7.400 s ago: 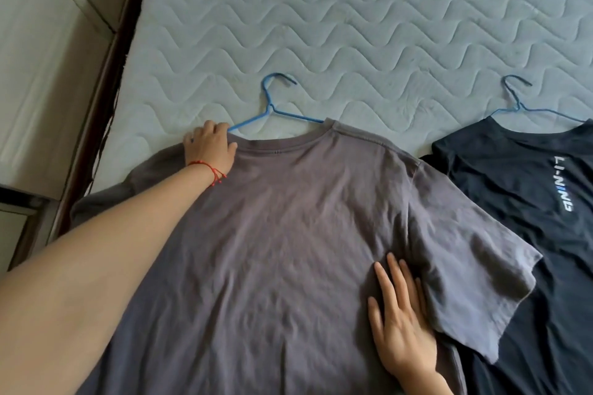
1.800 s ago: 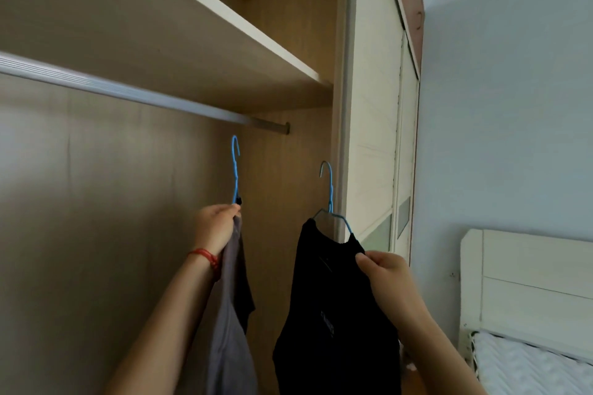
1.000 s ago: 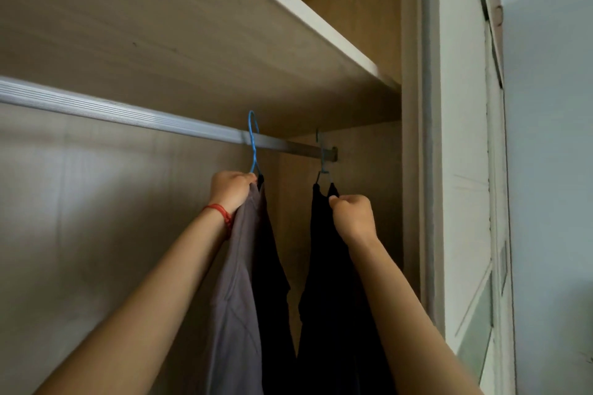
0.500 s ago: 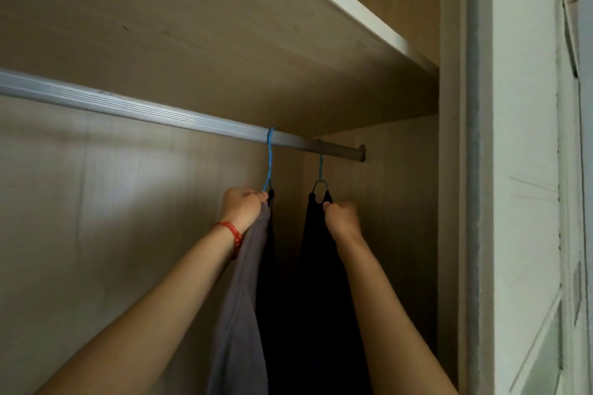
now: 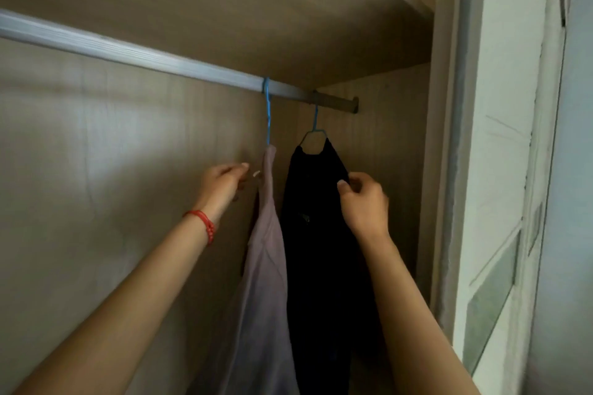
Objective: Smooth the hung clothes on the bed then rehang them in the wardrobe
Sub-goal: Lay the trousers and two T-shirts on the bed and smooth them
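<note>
View up into an open wardrobe from the wearer's head, both bare arms reaching forward. A silver metal rail (image 5: 134, 53) runs from the far left edge toward the right, under a pale wooden shelf (image 5: 224, 3), and ends at the wardrobe's inner side wall.

On the left, the left hand (image 5: 224, 184), with a red cord bracelet (image 5: 203, 224) on its wrist, is raised just beside a grey T-shirt (image 5: 266, 266). Its fingers are loosely extended toward the fabric, thumb on top, and nothing is closed in them; whether the fingertips touch the cloth is hard to tell, as that spot is blurred. The grey T-shirt hangs edge-on from a blue wire hanger (image 5: 268, 115) whose hook sits over the rail.

Just to its right hangs a black T-shirt (image 5: 321, 234) on a second blue hanger (image 5: 314, 125), hooked on the rail near its right end. The two shirts hang side by side, close together.

Further right, the right hand (image 5: 364, 202) is at the black shirt's right shoulder. Its fingers are curled with thumb and forefinger drawn together at the edge of the fabric, apparently pinching it.

At the far right stands a white sliding door frame (image 5: 500, 138) with a glass panel low down.
</note>
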`<state>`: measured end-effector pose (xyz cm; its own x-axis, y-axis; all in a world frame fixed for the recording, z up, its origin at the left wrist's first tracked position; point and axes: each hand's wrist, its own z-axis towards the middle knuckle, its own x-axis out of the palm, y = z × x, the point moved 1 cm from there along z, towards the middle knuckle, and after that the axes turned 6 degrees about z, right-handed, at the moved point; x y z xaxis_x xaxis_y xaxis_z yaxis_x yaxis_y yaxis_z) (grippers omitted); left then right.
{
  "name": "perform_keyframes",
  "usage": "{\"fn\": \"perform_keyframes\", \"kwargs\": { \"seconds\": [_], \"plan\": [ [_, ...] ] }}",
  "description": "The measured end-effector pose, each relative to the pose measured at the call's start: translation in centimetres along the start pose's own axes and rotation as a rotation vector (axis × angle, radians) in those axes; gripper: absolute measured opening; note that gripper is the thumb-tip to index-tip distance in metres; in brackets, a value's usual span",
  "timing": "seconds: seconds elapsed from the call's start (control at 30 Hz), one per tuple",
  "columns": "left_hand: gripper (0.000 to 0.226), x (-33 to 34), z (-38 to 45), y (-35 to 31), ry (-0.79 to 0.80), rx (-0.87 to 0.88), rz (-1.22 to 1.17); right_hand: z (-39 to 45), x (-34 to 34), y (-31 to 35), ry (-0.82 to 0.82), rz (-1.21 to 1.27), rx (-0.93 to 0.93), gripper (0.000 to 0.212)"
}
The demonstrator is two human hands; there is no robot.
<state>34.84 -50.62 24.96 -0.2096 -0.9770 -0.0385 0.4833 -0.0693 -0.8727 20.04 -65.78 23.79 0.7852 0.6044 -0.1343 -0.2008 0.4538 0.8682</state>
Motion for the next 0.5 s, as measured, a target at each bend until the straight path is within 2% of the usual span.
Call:
{"fn": "perform_keyframes", "kwargs": {
  "seconds": [0.1,0.23,0.4,0.5],
  "plan": [
    [0.029,-1.1,-3.2,4.1,-0.014,-0.008,0.039,-3.9,0.1,-3.4,-0.071,-0.016,-0.013,0.037],
    [0.027,-2.5,-9.4,10.3,0.073,-0.136,0.083,-10.3,0.8,-8.9,-0.075,-0.074,0.118,0.036],
    [0.031,-4.8,-18.3,16.4,0.21,-0.344,0.117,-19.0,0.7,-16.1,0.11,-0.207,0.369,0.034],
    [0.028,-6.0,-23.7,20.9,0.232,-0.55,0.157,-23.2,0.3,-20.4,0.231,-0.272,0.501,0.017]
  ]
}}
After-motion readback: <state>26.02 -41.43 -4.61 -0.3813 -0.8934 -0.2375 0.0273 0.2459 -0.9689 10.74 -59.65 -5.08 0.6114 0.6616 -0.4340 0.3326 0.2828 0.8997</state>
